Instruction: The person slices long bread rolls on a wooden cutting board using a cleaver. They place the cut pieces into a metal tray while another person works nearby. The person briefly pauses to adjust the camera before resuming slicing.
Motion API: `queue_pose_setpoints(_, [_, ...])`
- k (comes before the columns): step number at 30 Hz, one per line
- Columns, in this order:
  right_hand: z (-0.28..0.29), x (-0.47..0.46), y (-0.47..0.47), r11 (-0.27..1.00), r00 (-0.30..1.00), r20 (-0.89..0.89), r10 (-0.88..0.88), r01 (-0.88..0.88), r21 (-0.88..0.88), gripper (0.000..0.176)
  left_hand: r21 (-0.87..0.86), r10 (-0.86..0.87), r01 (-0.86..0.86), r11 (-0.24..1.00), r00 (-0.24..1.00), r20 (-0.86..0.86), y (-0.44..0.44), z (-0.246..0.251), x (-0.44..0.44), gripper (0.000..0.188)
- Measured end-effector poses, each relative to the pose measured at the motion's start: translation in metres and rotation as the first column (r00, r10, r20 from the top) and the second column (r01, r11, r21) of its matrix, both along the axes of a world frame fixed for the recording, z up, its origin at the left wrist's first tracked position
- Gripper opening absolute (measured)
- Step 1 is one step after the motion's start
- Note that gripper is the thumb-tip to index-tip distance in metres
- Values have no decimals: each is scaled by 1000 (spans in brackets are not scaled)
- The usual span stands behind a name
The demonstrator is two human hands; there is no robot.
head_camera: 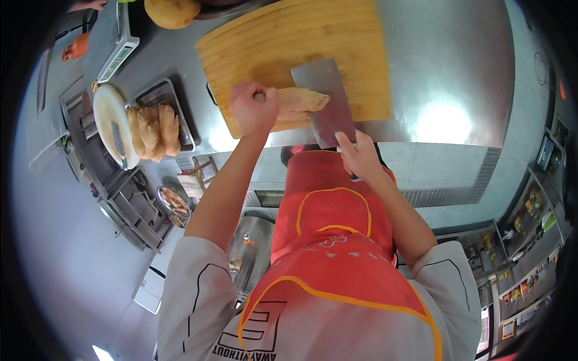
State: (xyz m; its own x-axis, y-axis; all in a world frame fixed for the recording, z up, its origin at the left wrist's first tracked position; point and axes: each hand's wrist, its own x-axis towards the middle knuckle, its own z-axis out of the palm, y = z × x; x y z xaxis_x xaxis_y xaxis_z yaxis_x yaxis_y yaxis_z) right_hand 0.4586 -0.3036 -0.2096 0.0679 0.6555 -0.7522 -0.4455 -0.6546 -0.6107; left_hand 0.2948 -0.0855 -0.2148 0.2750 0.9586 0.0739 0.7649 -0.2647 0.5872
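Note:
My left hand (254, 107) grips one end of a pale pig's trotter (300, 99) that lies across the front part of a wooden cutting board (289, 40). In my right hand (359, 155) is the handle of a broad cleaver (328, 108). Its wide blade reaches over the board's front edge, at the trotter's far right end; whether blade and trotter touch, I cannot tell. Several more trotters (156, 131) lie together at the left, partly over a metal tray (189, 131) and beside a round white board (106, 117) with a knife (118, 142) on it.
A weighing scale (119, 58) stands at the back left of the steel table (442, 67). Near the board's upper left corner is a round yellowish potato or similar item (172, 11). A bowl of food (174, 201) sits below, left of my forearm. Part of another person's hand (88, 4) shows top left.

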Motion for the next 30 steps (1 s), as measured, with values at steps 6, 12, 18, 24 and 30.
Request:
queue_pose_setpoints(6, [0,0,2,988,982,145,118,-101,-118,32,-62,50,-55,997,995,-82,0,-3,-2,16])
queue_pose_setpoints(12, [3,1,7,996,985,164,48,-60,71,36,-47,15,-16,999,1000,-17,3,-4,-3,15])
queue_pose_setpoints(18, [3,1,3,978,972,149,184,-165,-128,35,-47,-23,21,999,999,-23,-1,-2,-5,14])
queue_pose_setpoints(24, [6,2,7,996,983,168,76,-84,42,37,-19,-51,51,999,998,-23,1,-1,-6,15])
queue_pose_setpoints(30, [10,-3,12,990,970,204,134,-122,-68,33,4,-79,79,997,997,-28,2,-3,-6,17])
